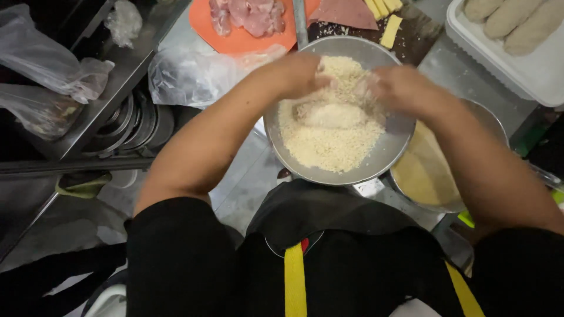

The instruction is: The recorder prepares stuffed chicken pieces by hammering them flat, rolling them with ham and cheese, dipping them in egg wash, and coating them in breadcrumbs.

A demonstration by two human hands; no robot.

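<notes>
A: Report the edges and free room around the fingers.

B: The left hand (296, 75) and right hand (399, 88) sit over the far half of the crumb bowl (388, 154). The rim curves just beyond the fingertips and wide to both sides. The near half of the bowl, toward the body, holds loose crumbs (329, 147) with nothing above them. That is the widest open room.

A: What surrounds the bowl?

B: Beyond the fingertips lies an orange board (241, 40) with raw meat (249, 14), next to it a dark board (411, 36) with cheese sticks (389, 23). Beyond and outward of the right hand stands a white tray (499, 64) holding breaded pieces (511, 17). Under the right forearm sits a second bowl (432, 176) of yellowish batter, its rim tucked below the crumb bowl. Outward of the left hand lie clear plastic bags (188, 76).

A: Obstructions?

B: The batter bowl and tray crowd the right side. The boards close off the far side.

A: State of the fingers and the piece?

B: The piece (330, 114) lies in the crumbs, just below and between the fingertips. It is oblong, pale and fully coated. Both hands' fingers curl loosely downward, dusted with crumbs. Motion blur hides whether they pinch crumbs or touch the piece: cannot tell.
</notes>
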